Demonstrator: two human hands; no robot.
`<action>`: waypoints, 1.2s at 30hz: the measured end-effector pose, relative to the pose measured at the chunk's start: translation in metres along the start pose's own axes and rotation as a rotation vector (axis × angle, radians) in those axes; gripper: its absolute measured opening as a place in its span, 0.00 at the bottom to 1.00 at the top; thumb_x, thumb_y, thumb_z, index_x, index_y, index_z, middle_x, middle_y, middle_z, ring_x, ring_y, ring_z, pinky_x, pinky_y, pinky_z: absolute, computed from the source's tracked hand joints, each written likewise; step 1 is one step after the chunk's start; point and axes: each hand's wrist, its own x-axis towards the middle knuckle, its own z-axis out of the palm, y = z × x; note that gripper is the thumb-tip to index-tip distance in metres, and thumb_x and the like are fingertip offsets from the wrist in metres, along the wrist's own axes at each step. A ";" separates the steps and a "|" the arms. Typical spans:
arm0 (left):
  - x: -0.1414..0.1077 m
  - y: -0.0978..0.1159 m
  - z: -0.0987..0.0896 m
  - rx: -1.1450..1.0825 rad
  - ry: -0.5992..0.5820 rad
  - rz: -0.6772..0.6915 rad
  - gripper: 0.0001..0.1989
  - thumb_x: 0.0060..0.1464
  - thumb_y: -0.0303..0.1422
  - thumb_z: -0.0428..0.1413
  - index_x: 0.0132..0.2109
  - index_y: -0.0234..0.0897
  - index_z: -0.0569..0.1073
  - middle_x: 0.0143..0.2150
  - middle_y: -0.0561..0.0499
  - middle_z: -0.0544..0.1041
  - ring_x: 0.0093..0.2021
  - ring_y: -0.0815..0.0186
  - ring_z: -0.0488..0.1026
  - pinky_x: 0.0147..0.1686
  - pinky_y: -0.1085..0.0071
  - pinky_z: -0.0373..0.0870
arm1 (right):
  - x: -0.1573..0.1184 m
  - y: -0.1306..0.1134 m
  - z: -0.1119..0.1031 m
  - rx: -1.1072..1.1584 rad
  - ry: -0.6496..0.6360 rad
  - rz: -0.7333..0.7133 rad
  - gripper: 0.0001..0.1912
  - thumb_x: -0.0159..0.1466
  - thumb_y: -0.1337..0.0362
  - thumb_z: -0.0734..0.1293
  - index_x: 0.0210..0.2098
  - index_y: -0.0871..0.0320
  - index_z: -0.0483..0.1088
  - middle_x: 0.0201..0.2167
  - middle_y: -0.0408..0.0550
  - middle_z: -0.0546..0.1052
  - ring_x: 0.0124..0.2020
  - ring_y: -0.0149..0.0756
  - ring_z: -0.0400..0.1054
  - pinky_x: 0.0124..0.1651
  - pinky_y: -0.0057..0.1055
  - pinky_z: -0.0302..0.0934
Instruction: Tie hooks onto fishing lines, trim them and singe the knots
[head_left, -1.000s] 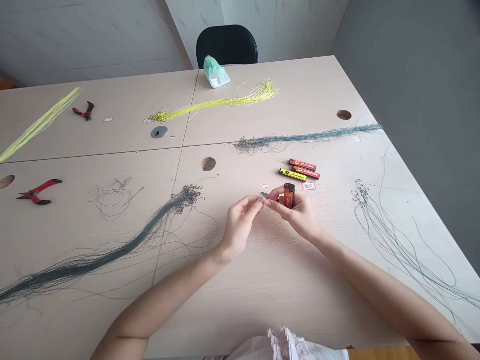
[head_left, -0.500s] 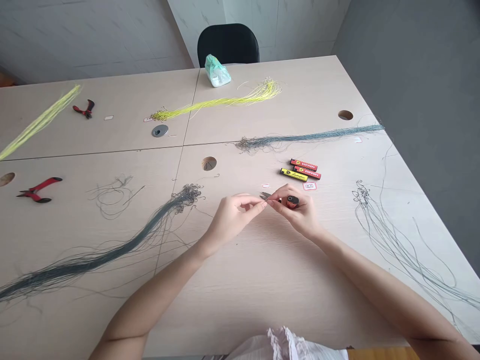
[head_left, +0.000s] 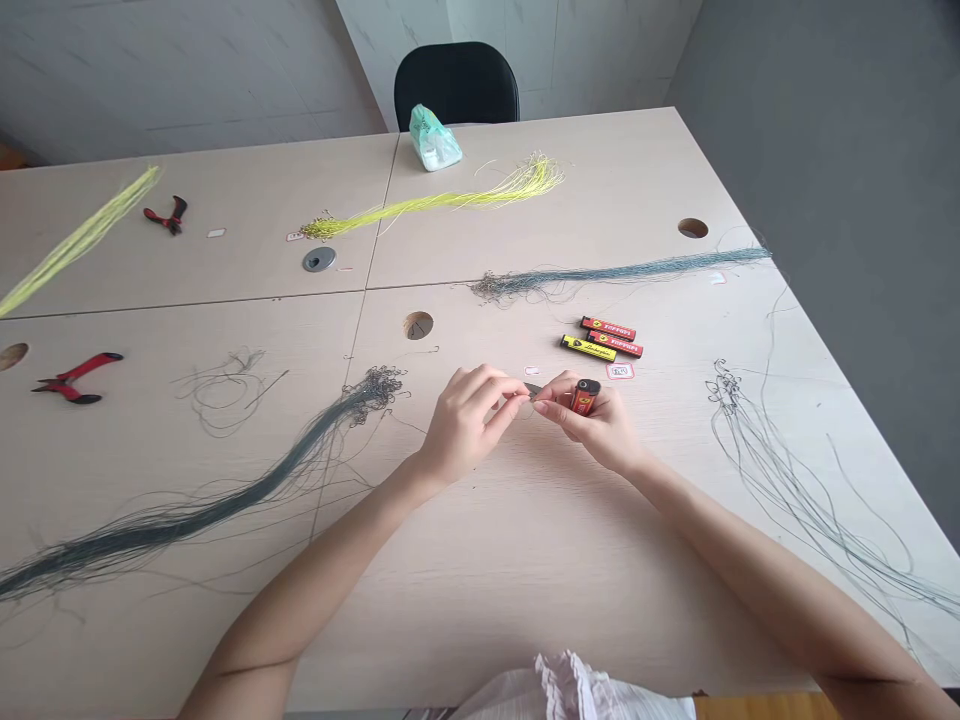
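My left hand (head_left: 471, 420) is closed in a pinch in the middle of the table, its fingertips close to those of my right hand. What it pinches is too fine to make out. My right hand (head_left: 592, 425) is wrapped round a red lighter (head_left: 583, 397) with a black top pointing up. Its thumb and forefinger are also pinched together. A dark pointed metal blade (head_left: 532, 389) shows just behind the fingertips; the rest of that tool is hidden, and I cannot tell whether it lies on the table or is held.
Beyond my hands lie red lighters (head_left: 613, 345), a yellow lighter (head_left: 588, 348) and a small label (head_left: 620, 371). Bundles of dark line with hooks (head_left: 247, 500) lie left, right and behind. Red-handled pliers (head_left: 79, 380), yellow-green line (head_left: 442, 201) and a green plastic bag (head_left: 435, 140) are farther off.
My left hand has turned slightly, its fingers now raised and more curled. The lighter in my right hand has tilted, showing more of its red side. Less of the pointed blade shows.
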 end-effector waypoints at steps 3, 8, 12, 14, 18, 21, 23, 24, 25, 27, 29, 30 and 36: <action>-0.001 0.002 0.003 -0.233 -0.030 -0.167 0.04 0.63 0.28 0.54 0.38 0.38 0.72 0.34 0.54 0.74 0.30 0.71 0.68 0.35 0.72 0.65 | -0.001 0.000 0.003 0.102 -0.037 0.121 0.16 0.58 0.51 0.72 0.30 0.58 0.72 0.26 0.40 0.67 0.19 0.23 0.50 0.22 0.29 0.46; 0.002 0.009 0.001 -0.506 -0.134 -0.482 0.06 0.62 0.33 0.53 0.37 0.38 0.72 0.34 0.53 0.71 0.36 0.68 0.68 0.40 0.71 0.65 | -0.003 -0.002 0.002 0.177 -0.066 0.243 0.18 0.57 0.50 0.73 0.30 0.58 0.69 0.21 0.35 0.59 0.17 0.22 0.44 0.20 0.28 0.39; 0.009 0.014 -0.011 -0.600 -0.192 -0.653 0.08 0.60 0.37 0.54 0.36 0.38 0.72 0.34 0.52 0.72 0.37 0.66 0.68 0.42 0.69 0.64 | 0.001 -0.005 -0.005 0.233 -0.189 0.292 0.17 0.60 0.49 0.69 0.30 0.57 0.67 0.20 0.35 0.54 0.18 0.23 0.41 0.20 0.27 0.35; 0.013 0.015 -0.019 -0.637 -0.221 -0.731 0.09 0.58 0.39 0.55 0.35 0.38 0.72 0.34 0.52 0.72 0.37 0.66 0.68 0.41 0.69 0.64 | 0.003 -0.006 -0.009 0.244 -0.266 0.346 0.23 0.63 0.44 0.63 0.26 0.57 0.64 0.19 0.36 0.53 0.18 0.24 0.40 0.21 0.28 0.33; 0.019 0.016 -0.030 -0.650 -0.275 -0.786 0.09 0.55 0.40 0.57 0.34 0.38 0.72 0.35 0.52 0.73 0.38 0.65 0.69 0.42 0.69 0.64 | 0.005 -0.009 -0.010 0.137 -0.329 0.455 0.31 0.63 0.37 0.55 0.19 0.56 0.53 0.18 0.36 0.48 0.18 0.25 0.37 0.20 0.28 0.30; 0.018 0.017 -0.031 -0.646 -0.341 -0.819 0.10 0.56 0.40 0.56 0.34 0.38 0.72 0.34 0.53 0.73 0.37 0.65 0.67 0.40 0.70 0.63 | 0.004 -0.011 -0.006 0.052 -0.343 0.526 0.31 0.62 0.36 0.56 0.19 0.55 0.50 0.18 0.36 0.47 0.18 0.25 0.35 0.20 0.28 0.30; 0.017 0.018 -0.028 -0.637 -0.377 -0.838 0.10 0.56 0.40 0.55 0.33 0.38 0.72 0.33 0.54 0.72 0.36 0.66 0.66 0.38 0.70 0.62 | 0.002 -0.012 -0.003 0.027 -0.335 0.536 0.29 0.62 0.38 0.57 0.20 0.55 0.50 0.18 0.36 0.47 0.19 0.25 0.35 0.20 0.28 0.30; 0.016 0.017 -0.026 -0.631 -0.387 -0.842 0.10 0.56 0.40 0.55 0.33 0.38 0.72 0.33 0.54 0.71 0.36 0.66 0.66 0.38 0.70 0.61 | 0.002 -0.011 -0.002 0.022 -0.325 0.530 0.28 0.62 0.39 0.57 0.21 0.54 0.50 0.18 0.36 0.48 0.19 0.26 0.35 0.20 0.28 0.31; 0.016 0.017 -0.025 -0.626 -0.395 -0.842 0.10 0.55 0.39 0.55 0.32 0.38 0.72 0.32 0.54 0.71 0.35 0.66 0.66 0.38 0.70 0.61 | 0.001 -0.011 -0.001 0.015 -0.311 0.518 0.26 0.63 0.41 0.57 0.21 0.54 0.50 0.18 0.36 0.48 0.19 0.26 0.35 0.20 0.28 0.31; 0.015 0.016 -0.022 -0.626 -0.404 -0.838 0.10 0.55 0.38 0.55 0.32 0.37 0.72 0.32 0.54 0.71 0.35 0.66 0.66 0.38 0.70 0.61 | 0.000 -0.008 0.000 -0.012 -0.287 0.486 0.24 0.64 0.44 0.57 0.22 0.54 0.50 0.18 0.36 0.48 0.20 0.27 0.36 0.20 0.28 0.33; 0.014 0.015 -0.021 -0.634 -0.416 -0.839 0.10 0.56 0.38 0.55 0.31 0.37 0.71 0.31 0.54 0.71 0.35 0.66 0.66 0.38 0.70 0.61 | 0.000 -0.005 0.001 -0.054 -0.269 0.453 0.24 0.65 0.45 0.57 0.22 0.54 0.50 0.18 0.37 0.50 0.20 0.27 0.38 0.21 0.28 0.34; 0.014 0.015 -0.020 -0.637 -0.420 -0.842 0.10 0.56 0.38 0.54 0.31 0.37 0.71 0.31 0.54 0.71 0.34 0.66 0.66 0.37 0.71 0.61 | 0.000 -0.003 0.001 -0.074 -0.264 0.440 0.24 0.65 0.45 0.57 0.22 0.54 0.50 0.18 0.37 0.50 0.20 0.28 0.39 0.21 0.28 0.35; 0.015 0.017 -0.021 -0.638 -0.425 -0.871 0.10 0.55 0.39 0.55 0.31 0.37 0.72 0.29 0.55 0.69 0.31 0.68 0.64 0.34 0.71 0.62 | -0.001 0.000 0.001 -0.118 -0.259 0.435 0.24 0.65 0.45 0.57 0.22 0.54 0.50 0.19 0.38 0.50 0.21 0.29 0.40 0.23 0.29 0.37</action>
